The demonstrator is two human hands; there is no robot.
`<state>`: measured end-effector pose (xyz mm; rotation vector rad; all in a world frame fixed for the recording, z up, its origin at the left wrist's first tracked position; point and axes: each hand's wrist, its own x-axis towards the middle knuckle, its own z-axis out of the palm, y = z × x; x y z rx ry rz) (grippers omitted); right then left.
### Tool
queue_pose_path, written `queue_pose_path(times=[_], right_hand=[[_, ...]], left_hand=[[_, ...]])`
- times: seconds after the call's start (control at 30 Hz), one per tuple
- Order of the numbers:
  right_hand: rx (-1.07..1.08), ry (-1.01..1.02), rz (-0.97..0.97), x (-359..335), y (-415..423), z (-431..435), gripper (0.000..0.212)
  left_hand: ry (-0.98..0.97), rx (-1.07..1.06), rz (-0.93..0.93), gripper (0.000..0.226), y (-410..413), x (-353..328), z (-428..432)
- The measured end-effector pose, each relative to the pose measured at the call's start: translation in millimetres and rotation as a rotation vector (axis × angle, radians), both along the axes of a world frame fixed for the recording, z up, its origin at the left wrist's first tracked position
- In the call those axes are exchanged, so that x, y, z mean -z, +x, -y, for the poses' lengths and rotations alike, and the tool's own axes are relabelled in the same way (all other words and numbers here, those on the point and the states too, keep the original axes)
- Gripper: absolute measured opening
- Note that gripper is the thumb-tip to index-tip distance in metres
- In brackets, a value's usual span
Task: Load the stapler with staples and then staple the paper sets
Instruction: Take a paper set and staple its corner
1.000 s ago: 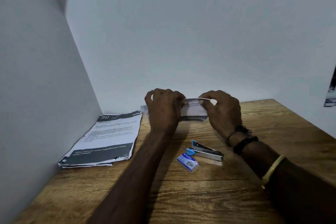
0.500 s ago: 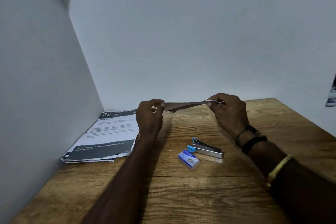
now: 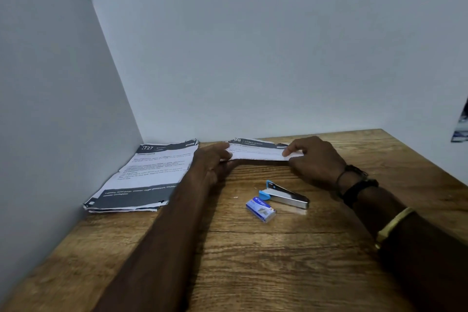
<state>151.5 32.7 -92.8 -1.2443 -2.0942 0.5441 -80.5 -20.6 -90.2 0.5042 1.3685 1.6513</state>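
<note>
1. The left hand (image 3: 215,161) is pinching the left end of a printed paper set (image 3: 255,151), with its thumb on top.
2. The right hand (image 3: 315,162) is gripping the set's right end, fingers curled.
3. The stapler (image 3: 285,194) is lying untouched on the wooden table (image 3: 253,261), just nearer than the right hand.
4. The staple box (image 3: 260,210) is sitting just beside the stapler, nearer than both hands.
5. A stack of printed sheets (image 3: 149,175) is lying left of the left hand.

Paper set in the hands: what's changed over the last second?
The left hand and right hand tipped the paper set from upright to nearly flat and lowered it toward the back of the table, still gripping its ends. The stapler, staple box and paper stack stayed put.
</note>
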Motion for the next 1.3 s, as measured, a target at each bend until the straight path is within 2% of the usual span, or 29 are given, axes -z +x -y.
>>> queue_pose_path(times=[0.13,0.23,0.33,0.43,0.57,0.63,0.73,0.97,1.1,1.2,1.3], right_hand=[[-0.087,-0.024,0.175,-15.1,1.8,9.8,0.015],[-0.296,-0.184,0.273,-29.9,7.4,17.6,0.044],[-0.358,-0.293,0.469,-34.0,11.8,24.4,0.061],[-0.355,-0.252,0.556,-32.6,7.2,27.7,0.050],[-0.348,-0.157,0.524,-28.0,4.9,25.4,0.026],[-0.347,-0.139,0.430,-26.3,8.2,20.9,0.019],[-0.418,-0.200,0.157,-23.2,10.0,13.9,0.014],[-0.403,-0.700,-0.809,-10.9,-0.5,8.2,0.021],[-0.347,-0.878,-1.190,-14.4,-15.5,4.5,0.028],[-0.264,-0.931,-1.287,-18.1,-26.0,3.0,0.024],[-0.167,-0.868,-1.188,-16.1,-34.9,2.5,0.023]], left_hand=[[-0.002,0.014,-0.155,0.027,4.3,8.2,-4.6],[0.014,-0.005,-0.215,0.022,6.6,13.8,-7.1],[0.003,-0.071,-0.288,0.029,6.9,17.9,-12.7],[-0.019,-0.092,-0.325,0.032,6.2,20.8,-13.6],[-0.017,-0.079,-0.313,0.026,6.6,21.7,-12.1],[0.016,-0.085,-0.280,0.012,8.3,21.5,-10.1],[0.068,-0.096,-0.301,0.008,6.9,23.2,-8.6],[0.085,0.042,-0.387,0.037,11.3,21.6,-10.0],[0.130,-0.006,-0.403,0.022,18.2,25.9,-10.8],[0.175,-0.031,-0.373,0.014,21.3,27.2,-9.8],[0.155,-0.022,-0.382,0.013,23.8,27.9,-8.8]])
